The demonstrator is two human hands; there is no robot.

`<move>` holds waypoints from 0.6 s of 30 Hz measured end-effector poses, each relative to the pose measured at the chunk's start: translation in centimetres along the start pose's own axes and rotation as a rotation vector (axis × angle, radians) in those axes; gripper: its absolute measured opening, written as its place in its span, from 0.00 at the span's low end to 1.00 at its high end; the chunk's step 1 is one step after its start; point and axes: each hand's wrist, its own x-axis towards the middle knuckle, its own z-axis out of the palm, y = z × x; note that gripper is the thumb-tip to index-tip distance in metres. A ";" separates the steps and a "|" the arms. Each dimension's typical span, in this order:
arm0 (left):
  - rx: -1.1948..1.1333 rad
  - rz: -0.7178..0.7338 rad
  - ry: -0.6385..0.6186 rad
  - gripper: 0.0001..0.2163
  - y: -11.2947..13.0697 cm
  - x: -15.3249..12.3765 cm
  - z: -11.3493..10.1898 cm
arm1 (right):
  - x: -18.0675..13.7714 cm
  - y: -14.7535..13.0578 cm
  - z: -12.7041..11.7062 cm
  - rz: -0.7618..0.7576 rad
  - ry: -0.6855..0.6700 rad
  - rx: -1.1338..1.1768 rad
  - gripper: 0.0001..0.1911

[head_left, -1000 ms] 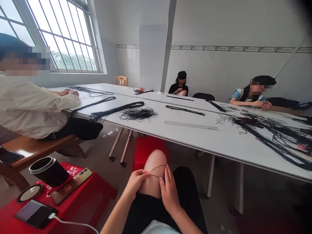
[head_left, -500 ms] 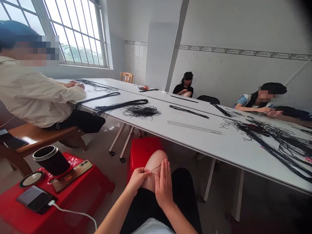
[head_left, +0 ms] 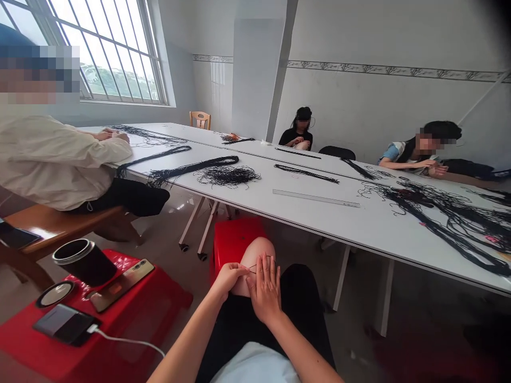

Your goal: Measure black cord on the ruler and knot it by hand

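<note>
My left hand (head_left: 229,280) pinches a thin black cord (head_left: 253,268) between its fingertips, just above my bare knee (head_left: 255,252). My right hand (head_left: 264,290) lies flat on the knee and leg beside it, fingers slightly apart, covering most of the cord. The two hands nearly touch. Below them is my black clothing (head_left: 239,330).
A long white table (head_left: 303,213) carries black cord bundles, a loose tangle (head_left: 229,175) and a metal ruler (head_left: 315,198). To my left, a red stool (head_left: 120,314) holds a black cup (head_left: 84,261) and phones. Several co-workers sit around the table.
My right hand has slid left toward my left hand and now covers the cord that showed between them. The view has tilted slightly.
</note>
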 end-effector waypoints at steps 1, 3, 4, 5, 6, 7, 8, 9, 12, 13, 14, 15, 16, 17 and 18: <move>0.007 -0.005 -0.001 0.12 0.1 0.1 -0.1 | -0.1 -0.1 -0.1 0.006 -0.008 -0.001 0.35; 0.020 -0.013 -0.008 0.11 0.2 0.2 -0.2 | -0.2 -0.1 -0.2 0.021 -0.017 0.007 0.35; 0.026 -0.016 -0.013 0.11 0.3 0.3 -0.4 | -0.2 0.1 -0.3 0.028 -0.020 0.019 0.34; 0.031 -0.017 -0.021 0.11 0.5 0.5 -0.5 | -0.2 0.3 -0.5 0.037 -0.021 0.038 0.33; 0.036 -0.018 -0.032 0.10 0.7 0.6 -0.7 | 0.0 0.6 -0.8 0.046 -0.021 0.062 0.32; 0.041 -0.017 -0.046 0.10 0.9 0.8 -0.9 | 0.3 1.0 -1.1 0.057 -0.016 0.087 0.31; 0.044 -0.015 -0.062 0.10 1.3 1.0 -1.1 | 0.7 1.5 -1.4 0.069 -0.007 0.112 0.30; 0.046 -0.013 -0.080 0.10 1.6 1.2 -1.3 | 1.2 1.9 -1.7 0.083 0.004 0.134 0.30; 0.050 -0.014 -0.142 0.11 2.8 2.0 -1.9 | 2.9 3.2 -2.6 0.113 0.031 0.180 0.29; 0.051 -0.019 -0.161 0.11 3.1 2.3 -2.0 | 3.2 3.7 -2.8 0.109 0.023 0.193 0.28; 0.053 -0.028 -0.178 0.11 3.4 2.7 -2.2 | 3.3 4.2 -2.9 0.100 0.008 0.202 0.28; 0.056 -0.039 -0.192 0.11 3.7 3.2 -2.3 | 3.1 4.9 -2.9 0.094 -0.012 0.208 0.28; 0.059 -0.050 -0.204 0.11 4.0 3.6 -2.5 | 2.5 5.8 -3.0 0.097 -0.033 0.210 0.27; 0.062 -0.060 -0.216 0.11 4.3 4.1 -2.6 | 1.6 6.8 -3.1 0.128 -0.034 0.200 0.27; 0.065 -0.071 -0.229 0.11 4.6 4.6 -2.8 | 0.6 7.9 -3.1 0.198 -0.016 0.183 0.26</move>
